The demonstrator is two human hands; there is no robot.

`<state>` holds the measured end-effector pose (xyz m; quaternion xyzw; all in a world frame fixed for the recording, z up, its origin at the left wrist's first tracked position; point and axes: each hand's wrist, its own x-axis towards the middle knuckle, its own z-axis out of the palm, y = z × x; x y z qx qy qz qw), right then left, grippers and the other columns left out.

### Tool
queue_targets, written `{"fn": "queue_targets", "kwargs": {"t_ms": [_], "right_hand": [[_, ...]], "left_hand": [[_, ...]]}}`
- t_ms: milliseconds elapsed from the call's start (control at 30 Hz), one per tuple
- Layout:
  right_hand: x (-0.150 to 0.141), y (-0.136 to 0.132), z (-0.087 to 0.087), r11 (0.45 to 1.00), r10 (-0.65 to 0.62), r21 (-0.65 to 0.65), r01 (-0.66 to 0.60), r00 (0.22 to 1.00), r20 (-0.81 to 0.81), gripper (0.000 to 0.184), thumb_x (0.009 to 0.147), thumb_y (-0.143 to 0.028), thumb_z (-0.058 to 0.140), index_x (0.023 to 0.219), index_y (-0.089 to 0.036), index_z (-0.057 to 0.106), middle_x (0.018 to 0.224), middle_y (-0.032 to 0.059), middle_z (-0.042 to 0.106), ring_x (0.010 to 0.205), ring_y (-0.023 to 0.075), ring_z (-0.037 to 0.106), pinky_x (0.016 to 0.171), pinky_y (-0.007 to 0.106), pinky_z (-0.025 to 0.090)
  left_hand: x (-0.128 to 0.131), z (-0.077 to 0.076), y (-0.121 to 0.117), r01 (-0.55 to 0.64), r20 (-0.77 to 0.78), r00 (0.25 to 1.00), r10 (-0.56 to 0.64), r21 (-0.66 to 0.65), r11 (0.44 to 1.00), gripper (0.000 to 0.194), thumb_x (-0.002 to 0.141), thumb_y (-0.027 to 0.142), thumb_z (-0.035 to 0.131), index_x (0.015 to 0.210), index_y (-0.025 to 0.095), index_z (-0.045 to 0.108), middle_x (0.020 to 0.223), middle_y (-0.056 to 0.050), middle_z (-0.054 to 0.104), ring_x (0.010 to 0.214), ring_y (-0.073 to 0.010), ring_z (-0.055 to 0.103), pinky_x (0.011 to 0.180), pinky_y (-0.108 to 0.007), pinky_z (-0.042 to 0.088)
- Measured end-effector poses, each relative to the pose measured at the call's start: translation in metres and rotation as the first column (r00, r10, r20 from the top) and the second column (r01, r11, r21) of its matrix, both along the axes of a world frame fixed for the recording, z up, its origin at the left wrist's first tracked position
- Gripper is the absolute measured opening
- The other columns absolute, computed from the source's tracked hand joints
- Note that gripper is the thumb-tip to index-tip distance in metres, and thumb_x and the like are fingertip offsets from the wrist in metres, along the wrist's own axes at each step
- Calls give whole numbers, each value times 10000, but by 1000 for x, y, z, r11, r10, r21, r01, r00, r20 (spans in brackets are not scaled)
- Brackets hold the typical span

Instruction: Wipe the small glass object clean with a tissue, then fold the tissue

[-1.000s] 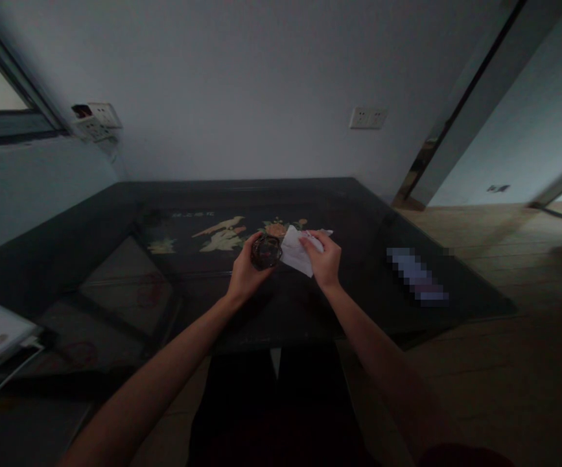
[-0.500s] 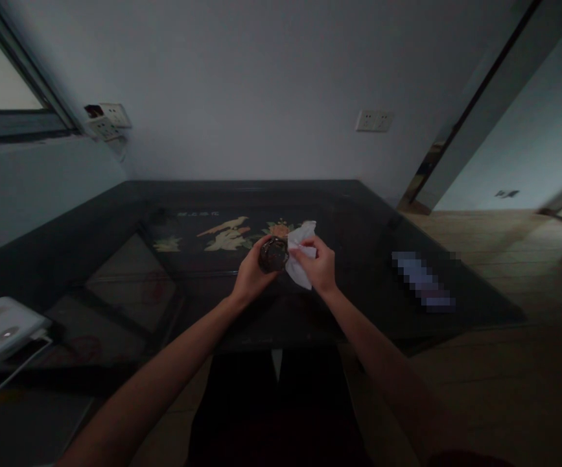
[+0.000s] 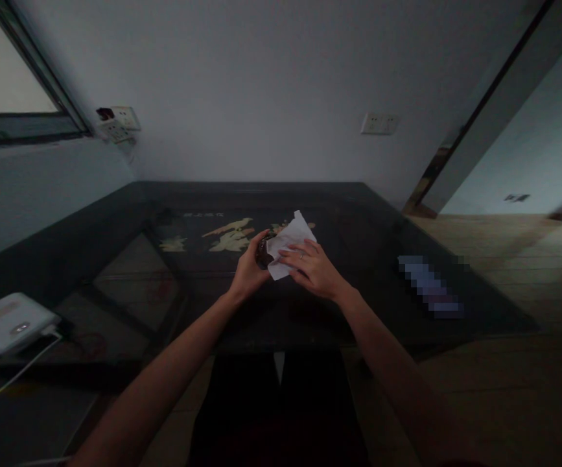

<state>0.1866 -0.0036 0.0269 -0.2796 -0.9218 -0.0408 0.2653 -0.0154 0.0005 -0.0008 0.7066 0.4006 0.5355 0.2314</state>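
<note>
My left hand (image 3: 250,271) is wrapped round the left side of a dark, glossy, round container (image 3: 262,251) that looks like glass. A white tissue (image 3: 291,241) covers the container's right part. Lying over the tissue, the fingers of my right hand (image 3: 314,269) press it against the container; a ring shows on one finger. The thumb side is partly hidden, and so is most of the container. Both hands are above the middle of a dark glossy table (image 3: 271,318).
A pixelated flat object (image 3: 429,285) lies on the table's right side. At left sits a white box-shaped device (image 3: 13,323) with a white cable (image 3: 18,373). Wall sockets (image 3: 379,123) are on the wall behind, and a bird-and-flower picture (image 3: 229,233) decorates the tabletop.
My right hand has gone from pinching the tissue beside the container to laying its fingers over it. The tissue has moved left across the container. The view has shifted slightly.
</note>
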Motion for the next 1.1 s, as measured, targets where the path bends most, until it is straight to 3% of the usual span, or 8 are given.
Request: {"fn": "queue_targets", "kwargs": {"t_ms": [100,233,367,600,767,900,1100], "right_hand": [[-2,-3,1,999,-25,20,24,1000,19,392,875,-172,449,1256,-177,540,1275,66,595,1194,240,468,1026,439,335],[-8,-7,0,999,-30,35,27,996,89,505,792,-111,496,1298,-113,494,1204,118,619,1112,265,485,961,440,366],[-13,-8,-4,999,-19,52,11,988,155,464,800,-125,502,1263,-122,527,1239,135,594,1132,289,456,971,486,317],[-18,-7,-13,997,4,81,-6,1000,29,396,797,-139,495,1185,-147,572,1275,130,581,1245,293,414,1061,549,177],[-27,-11,-17,1000,14,21,-13,998,-65,369,787,-122,473,1143,-146,566,1175,136,634,1179,260,504,1092,542,133],[-36,-14,-19,994,16,-101,-36,982,-188,315,790,-160,473,1093,-173,557,1120,110,642,1126,238,539,1108,519,141],[-39,-14,-23,972,47,-207,-108,959,-281,386,823,-180,458,1207,-186,502,1210,104,598,1195,230,500,1127,519,119]], "left_hand": [[-2,3,-3,-25,-83,996,29,47,999,776,669,224,731,1358,214,374,1305,-116,544,1161,-239,561,930,-338,492],[-4,4,-5,-87,-218,970,105,92,992,756,679,206,708,1359,240,380,1335,-93,528,1185,-237,543,993,-368,445],[-5,2,-5,-120,-305,942,141,86,989,776,671,135,664,1373,272,363,1326,-67,538,1179,-226,545,987,-363,448],[-4,1,-8,-141,-264,949,172,133,981,773,669,122,655,1371,278,372,1305,-63,550,1162,-223,556,971,-360,462],[-6,2,-10,-161,-294,933,209,177,971,766,679,115,640,1373,288,364,1305,-62,543,1145,-214,564,929,-335,483],[-9,0,-10,-174,-322,916,240,222,960,768,683,114,644,1373,291,357,1309,-72,534,1151,-222,558,910,-339,487],[-12,0,-10,-195,-348,893,287,275,941,740,694,116,643,1357,301,371,1334,-73,507,1193,-226,525,939,-343,466]]}}
